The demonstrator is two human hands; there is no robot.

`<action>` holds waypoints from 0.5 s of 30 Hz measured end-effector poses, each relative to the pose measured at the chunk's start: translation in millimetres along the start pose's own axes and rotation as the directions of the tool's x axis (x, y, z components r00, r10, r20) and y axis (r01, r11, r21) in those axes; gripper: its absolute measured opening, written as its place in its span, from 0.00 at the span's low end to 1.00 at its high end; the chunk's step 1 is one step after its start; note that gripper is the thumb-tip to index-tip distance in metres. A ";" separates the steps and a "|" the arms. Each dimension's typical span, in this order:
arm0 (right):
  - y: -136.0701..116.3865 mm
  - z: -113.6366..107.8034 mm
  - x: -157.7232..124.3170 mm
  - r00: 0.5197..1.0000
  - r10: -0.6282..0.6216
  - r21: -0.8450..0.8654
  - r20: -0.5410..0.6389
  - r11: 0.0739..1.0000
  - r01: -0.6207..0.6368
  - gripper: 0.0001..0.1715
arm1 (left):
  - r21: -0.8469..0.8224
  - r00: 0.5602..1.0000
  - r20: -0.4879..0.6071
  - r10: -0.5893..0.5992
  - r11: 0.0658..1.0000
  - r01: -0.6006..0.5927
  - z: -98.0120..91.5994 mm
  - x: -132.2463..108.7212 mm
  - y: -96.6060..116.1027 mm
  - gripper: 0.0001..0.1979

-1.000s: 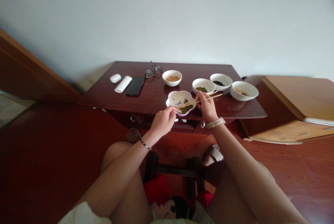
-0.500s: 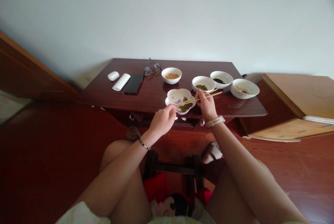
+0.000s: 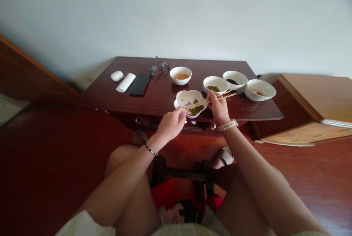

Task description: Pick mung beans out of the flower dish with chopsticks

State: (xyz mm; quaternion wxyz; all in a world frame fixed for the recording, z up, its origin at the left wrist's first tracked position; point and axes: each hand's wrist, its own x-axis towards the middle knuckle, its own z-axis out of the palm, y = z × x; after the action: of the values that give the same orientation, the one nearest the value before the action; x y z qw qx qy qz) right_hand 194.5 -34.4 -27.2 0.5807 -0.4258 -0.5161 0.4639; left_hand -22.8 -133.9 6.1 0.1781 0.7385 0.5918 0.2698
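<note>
A flower-shaped dish (image 3: 180, 101) with a lilac rim stands at the table's front edge, green beans gathered on its right side. My right hand (image 3: 218, 108) is closed round a pair of wooden chopsticks (image 3: 226, 96), whose other ends reach over the dish. At the dish's front left rim is my left hand (image 3: 172, 121), its fingers closed on the rim near the chopstick tips. Just behind my right hand stands a white bowl of green beans (image 3: 215, 84). A bowl of black beans (image 3: 235, 80) and a bowl with reddish and pale bits (image 3: 260, 90) are further right.
A bowl of yellow beans (image 3: 180, 76) is at the back middle of the dark table (image 3: 162, 101). To its left lie eyeglasses (image 3: 160, 68), a black phone (image 3: 139, 84), a white long case (image 3: 126, 83) and a small white case (image 3: 117, 76). A wooden cabinet (image 3: 310, 98) stands right.
The camera view has shifted slightly, moving the table a little higher in the picture. Both hands keep nearly the same places at the dish, and the chopsticks remain in my right hand.
</note>
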 end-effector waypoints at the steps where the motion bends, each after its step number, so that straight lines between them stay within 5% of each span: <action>1: 0.5 -0.1 0.2 1.000 -0.001 0.001 -0.001 1.000 0.001 0.32 | 0.001 1.000 0.003 0.001 1.000 -0.001 -0.2 0.2 0.2 0.14; 15: 3.1 -0.6 1.2 1.000 0.005 0.013 -0.028 1.000 -0.005 0.30 | 0.012 1.000 0.020 0.016 1.000 -0.016 -1.9 0.8 0.7 0.14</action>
State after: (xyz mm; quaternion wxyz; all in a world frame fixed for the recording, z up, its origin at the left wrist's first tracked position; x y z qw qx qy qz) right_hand 194.8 -32.7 -30.0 0.5894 -0.4300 -0.5038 0.4625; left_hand -23.2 -133.4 8.2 0.1775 0.7468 0.5857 0.2602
